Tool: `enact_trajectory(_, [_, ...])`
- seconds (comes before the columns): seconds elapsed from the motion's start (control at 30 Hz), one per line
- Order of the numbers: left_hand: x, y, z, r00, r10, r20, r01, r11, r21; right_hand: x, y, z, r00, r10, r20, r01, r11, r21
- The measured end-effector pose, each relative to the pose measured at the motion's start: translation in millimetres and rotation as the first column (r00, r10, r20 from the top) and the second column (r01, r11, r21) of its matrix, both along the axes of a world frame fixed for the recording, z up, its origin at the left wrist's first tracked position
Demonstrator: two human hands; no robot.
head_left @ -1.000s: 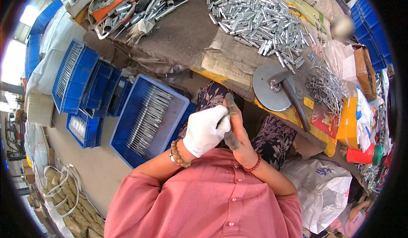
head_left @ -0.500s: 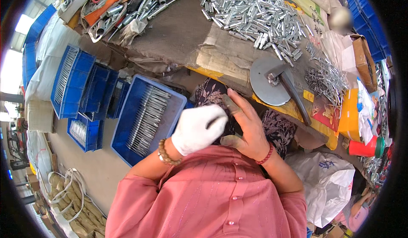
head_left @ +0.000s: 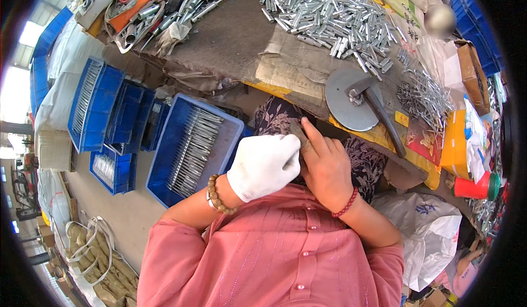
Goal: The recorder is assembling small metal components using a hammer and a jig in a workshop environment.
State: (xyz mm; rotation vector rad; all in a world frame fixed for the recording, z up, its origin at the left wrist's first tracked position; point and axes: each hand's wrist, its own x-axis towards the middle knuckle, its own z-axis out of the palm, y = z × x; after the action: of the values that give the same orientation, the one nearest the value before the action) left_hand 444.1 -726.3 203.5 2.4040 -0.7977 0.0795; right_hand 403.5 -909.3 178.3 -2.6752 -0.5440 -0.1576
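Observation:
My left hand (head_left: 264,165) wears a white knit glove, its fingers curled into a closed fist. It presses against the thumb side of my right hand (head_left: 328,171); whatever lies inside the fist, if anything, is hidden. Bare and with fingers stretched out, my right hand holds nothing visible. A greyish-brown covering (head_left: 297,131) shows near one of its fingers, and its thumb is mostly hidden behind the glove. Both hands are above my lap, over dark flowered trousers (head_left: 357,167). Left of them stands a blue bin (head_left: 229,142) with a row of shiny metal rods (head_left: 193,150).
On the bench ahead lies a heap of short metal tubes (head_left: 329,13). A hammer (head_left: 381,117) rests on a round metal plate (head_left: 343,106) at the bench edge. Thin metal pins (head_left: 425,101) lie to the right. More blue bins (head_left: 96,109) are stacked left; a white sack (head_left: 425,235) sits right.
My two hands have come together: the right thumb, visible before, is now mostly behind the left glove. Both hands have shifted slightly right, and the right fingers are closer together.

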Motion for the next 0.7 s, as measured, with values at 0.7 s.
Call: enact_trajectory(0.7, [-11,-14,-22,0.971,0.151,-0.184,-0.208,0.914,-0.349,-1,17,-23,0.677,0.723,-0.133,0.566,-0.396,0.723])
